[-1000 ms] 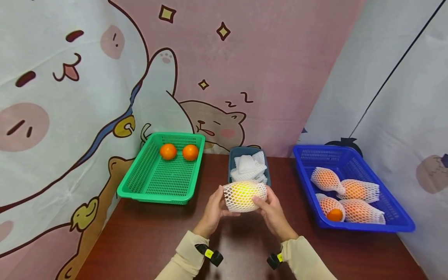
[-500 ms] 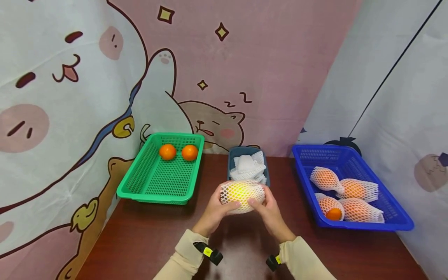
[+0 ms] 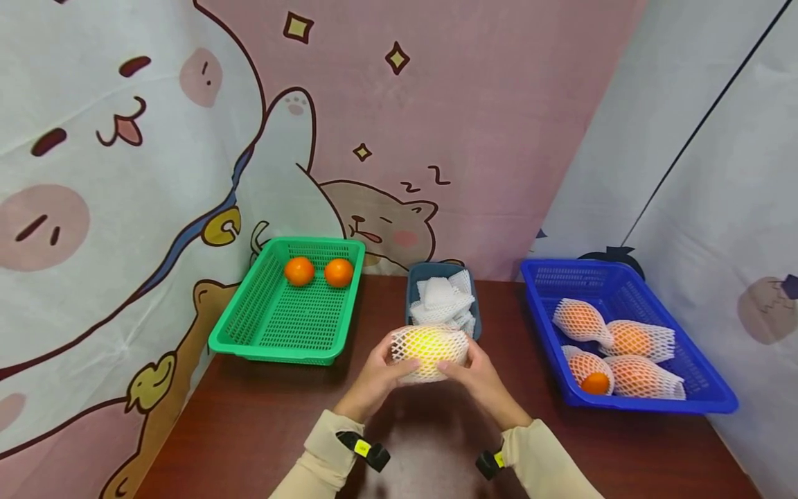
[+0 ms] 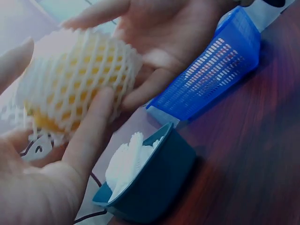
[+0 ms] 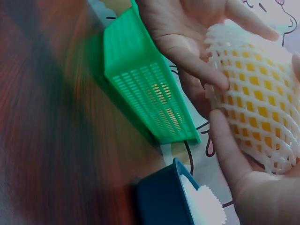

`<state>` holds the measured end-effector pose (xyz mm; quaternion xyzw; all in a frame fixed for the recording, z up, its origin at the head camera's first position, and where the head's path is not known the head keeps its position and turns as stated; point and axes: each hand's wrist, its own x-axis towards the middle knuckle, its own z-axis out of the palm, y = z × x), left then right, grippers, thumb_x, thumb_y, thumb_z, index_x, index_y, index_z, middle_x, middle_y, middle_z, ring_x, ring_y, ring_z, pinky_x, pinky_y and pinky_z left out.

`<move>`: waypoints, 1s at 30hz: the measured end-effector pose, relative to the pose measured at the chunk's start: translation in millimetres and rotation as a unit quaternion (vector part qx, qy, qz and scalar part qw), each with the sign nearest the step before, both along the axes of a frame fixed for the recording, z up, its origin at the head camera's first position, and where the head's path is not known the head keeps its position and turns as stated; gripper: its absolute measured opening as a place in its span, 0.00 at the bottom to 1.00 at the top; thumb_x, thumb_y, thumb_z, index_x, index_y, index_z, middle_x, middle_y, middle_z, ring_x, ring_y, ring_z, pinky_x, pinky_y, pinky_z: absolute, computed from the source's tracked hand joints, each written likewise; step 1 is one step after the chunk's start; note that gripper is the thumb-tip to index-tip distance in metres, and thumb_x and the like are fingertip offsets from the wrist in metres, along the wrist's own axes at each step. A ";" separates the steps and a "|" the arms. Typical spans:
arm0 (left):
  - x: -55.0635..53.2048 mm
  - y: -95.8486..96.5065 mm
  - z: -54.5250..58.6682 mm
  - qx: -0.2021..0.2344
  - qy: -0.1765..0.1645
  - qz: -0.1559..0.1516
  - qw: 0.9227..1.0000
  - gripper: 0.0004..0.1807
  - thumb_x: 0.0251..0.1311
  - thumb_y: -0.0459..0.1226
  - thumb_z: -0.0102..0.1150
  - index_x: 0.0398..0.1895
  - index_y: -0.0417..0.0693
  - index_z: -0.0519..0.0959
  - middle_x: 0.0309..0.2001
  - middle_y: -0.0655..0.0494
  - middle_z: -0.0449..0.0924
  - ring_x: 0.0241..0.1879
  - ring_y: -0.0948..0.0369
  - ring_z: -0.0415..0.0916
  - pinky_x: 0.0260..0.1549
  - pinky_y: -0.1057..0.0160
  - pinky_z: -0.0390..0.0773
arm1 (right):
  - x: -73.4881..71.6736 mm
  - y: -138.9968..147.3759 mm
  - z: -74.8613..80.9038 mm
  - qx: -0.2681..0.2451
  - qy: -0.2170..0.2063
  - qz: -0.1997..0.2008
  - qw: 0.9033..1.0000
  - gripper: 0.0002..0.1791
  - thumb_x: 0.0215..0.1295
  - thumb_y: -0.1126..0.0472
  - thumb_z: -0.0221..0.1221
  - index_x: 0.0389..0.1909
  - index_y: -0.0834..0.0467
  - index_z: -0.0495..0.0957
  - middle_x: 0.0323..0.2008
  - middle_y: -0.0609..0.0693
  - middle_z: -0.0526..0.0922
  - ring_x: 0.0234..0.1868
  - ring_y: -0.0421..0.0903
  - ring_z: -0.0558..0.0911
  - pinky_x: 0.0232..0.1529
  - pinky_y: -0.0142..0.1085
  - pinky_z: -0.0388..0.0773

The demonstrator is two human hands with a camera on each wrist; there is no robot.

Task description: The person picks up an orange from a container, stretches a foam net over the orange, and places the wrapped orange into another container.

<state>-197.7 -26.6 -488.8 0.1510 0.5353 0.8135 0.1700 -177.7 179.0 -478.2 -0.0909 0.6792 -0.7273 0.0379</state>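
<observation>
Across the bench (image 3: pixel 430 443), four netted oranges (image 3: pixel 630 337) look done, two bare oranges (image 3: pixel 299 271) seem left, and left hand (image 3: pixel 370 382) and right hand (image 3: pixel 483 384) together grip another netted fruit (image 3: pixel 429 350).

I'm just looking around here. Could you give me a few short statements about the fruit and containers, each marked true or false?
1. The left hand and right hand both hold a netted fruit. True.
2. The netted fruit is blue. False: it looks yellow.
3. Two oranges lie in the green basket. True.
4. White nets lie in the small box. True.
5. The green basket stands right of the small box. False: it stands left.
</observation>
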 end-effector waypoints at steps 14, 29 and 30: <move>-0.4 -22.9 3.7 0.035 0.034 -0.038 0.998 0.25 0.72 0.36 0.43 0.70 0.41 0.61 0.62 0.38 0.65 0.53 0.48 0.74 0.44 0.48 0.79 | 13.6 -3.3 0.3 -0.206 0.078 0.030 0.975 0.31 0.59 0.78 0.56 0.62 0.56 0.66 0.51 0.52 0.77 0.48 0.44 0.80 0.48 0.36 0.79; 0.5 -29.6 -3.9 0.046 0.042 -0.013 0.998 0.26 0.76 0.40 0.38 0.69 0.33 0.58 0.64 0.23 0.57 0.57 0.35 0.67 0.45 0.43 0.78 | 23.5 -6.3 10.5 -0.283 0.153 0.057 0.945 0.33 0.60 0.79 0.48 0.68 0.60 0.58 0.56 0.54 0.73 0.52 0.46 0.77 0.53 0.37 0.75; 1.3 -28.2 -3.3 0.045 0.043 -0.014 0.998 0.26 0.75 0.40 0.38 0.69 0.32 0.57 0.63 0.25 0.59 0.56 0.36 0.68 0.44 0.43 0.78 | 23.7 -6.4 9.4 -0.282 0.151 0.054 0.946 0.33 0.60 0.79 0.48 0.67 0.60 0.59 0.56 0.54 0.73 0.52 0.46 0.78 0.53 0.36 0.75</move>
